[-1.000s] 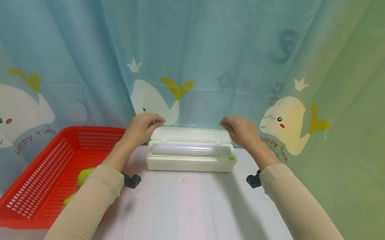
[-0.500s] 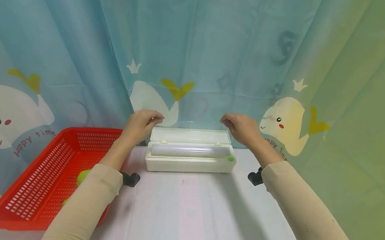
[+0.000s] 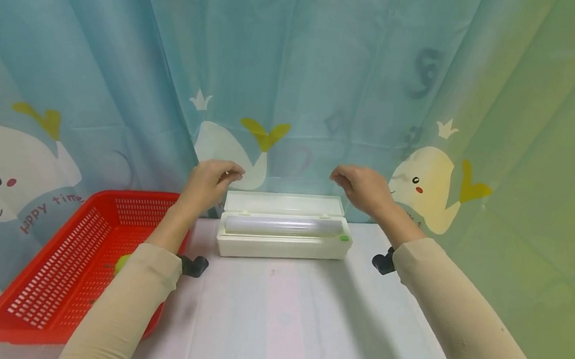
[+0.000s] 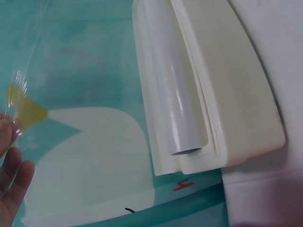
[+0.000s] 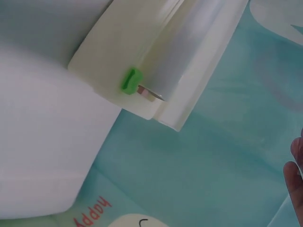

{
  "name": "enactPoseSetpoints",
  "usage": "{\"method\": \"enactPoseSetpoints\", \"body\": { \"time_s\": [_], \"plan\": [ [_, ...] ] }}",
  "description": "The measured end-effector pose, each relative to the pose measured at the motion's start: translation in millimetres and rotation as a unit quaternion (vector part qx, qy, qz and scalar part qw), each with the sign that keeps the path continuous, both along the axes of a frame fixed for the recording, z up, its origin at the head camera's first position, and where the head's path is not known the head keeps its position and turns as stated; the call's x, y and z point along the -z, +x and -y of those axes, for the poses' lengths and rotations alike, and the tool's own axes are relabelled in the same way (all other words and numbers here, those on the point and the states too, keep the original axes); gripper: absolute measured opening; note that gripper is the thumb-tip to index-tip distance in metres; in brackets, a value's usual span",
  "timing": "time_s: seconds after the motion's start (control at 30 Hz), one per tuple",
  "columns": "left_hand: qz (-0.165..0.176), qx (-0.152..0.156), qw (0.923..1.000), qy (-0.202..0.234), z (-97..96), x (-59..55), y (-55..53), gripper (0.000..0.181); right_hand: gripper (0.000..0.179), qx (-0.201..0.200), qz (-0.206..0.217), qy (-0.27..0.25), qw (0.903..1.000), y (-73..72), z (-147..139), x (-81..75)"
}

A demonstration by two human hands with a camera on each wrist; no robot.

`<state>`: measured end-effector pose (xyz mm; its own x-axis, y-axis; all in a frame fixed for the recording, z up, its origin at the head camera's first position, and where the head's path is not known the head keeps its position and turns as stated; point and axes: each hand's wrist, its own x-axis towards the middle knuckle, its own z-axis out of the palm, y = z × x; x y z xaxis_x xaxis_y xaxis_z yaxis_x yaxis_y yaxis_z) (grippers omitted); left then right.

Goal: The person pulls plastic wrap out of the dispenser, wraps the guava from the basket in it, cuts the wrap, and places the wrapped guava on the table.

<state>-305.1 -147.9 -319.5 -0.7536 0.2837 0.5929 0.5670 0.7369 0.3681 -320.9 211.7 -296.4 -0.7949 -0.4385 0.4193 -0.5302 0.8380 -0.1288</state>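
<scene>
A white cling film dispenser [image 3: 283,249] stands at the back of the table, its lid [image 3: 285,203] tipped back and the film roll [image 3: 283,225] lying inside. Above its left end, my left hand [image 3: 207,182] pinches clear cling film [image 4: 21,85], which glints by the thumb in the left wrist view. My right hand [image 3: 363,190] is raised above the other end, thumb and fingers pinched together on the film's far side; the film there is almost invisible. A green slider [image 5: 132,81] sits at the dispenser's right end.
At the left, a red plastic basket [image 3: 135,194] holds green fruit [image 3: 122,263], partly hidden behind my left sleeve. Behind the table [image 3: 284,323] hangs a blue-green curtain [image 3: 318,78] printed with whales, close to the dispenser's back.
Both hands have risen slightly, away from the dispenser, still pinching the film. The dispenser and basket have stayed in place.
</scene>
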Motion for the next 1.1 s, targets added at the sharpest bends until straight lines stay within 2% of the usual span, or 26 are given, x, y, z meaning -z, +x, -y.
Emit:
{"method": "enactPoseSetpoints", "body": {
  "time_s": [0.23,0.47,0.7,0.83,1.1],
  "plan": [
    [-0.007,0.009,0.9999,0.004,-0.7,-4.3,0.8,0.017,0.017,-0.003,-0.018,0.0,0.9998,-0.3,-3,-4.7],
    [-0.017,0.012,0.9998,0.006,-2.1,-9.2,2.6,0.017,0.016,0.012,-0.02,-0.003,0.9997,1.1,-4,-9.6],
    [-0.018,0.002,0.9998,0.002,-2.1,-13.3,8.9,0.017,0.016,0.019,-0.027,-0.002,0.9994,1.7,-4,-11.6],
    [-0.025,0.006,0.9996,0.009,-2.3,-13.6,10.2,0.018,0.015,0.018,-0.029,-0.001,0.9994,2.5,-4,-12.7],
    [-0.041,0.008,0.9991,0.003,-2.3,-17.9,7.4,0.018,0.015,0.011,-0.034,-0.011,0.9993,2.6,-7,-18.7]
  ]
}}
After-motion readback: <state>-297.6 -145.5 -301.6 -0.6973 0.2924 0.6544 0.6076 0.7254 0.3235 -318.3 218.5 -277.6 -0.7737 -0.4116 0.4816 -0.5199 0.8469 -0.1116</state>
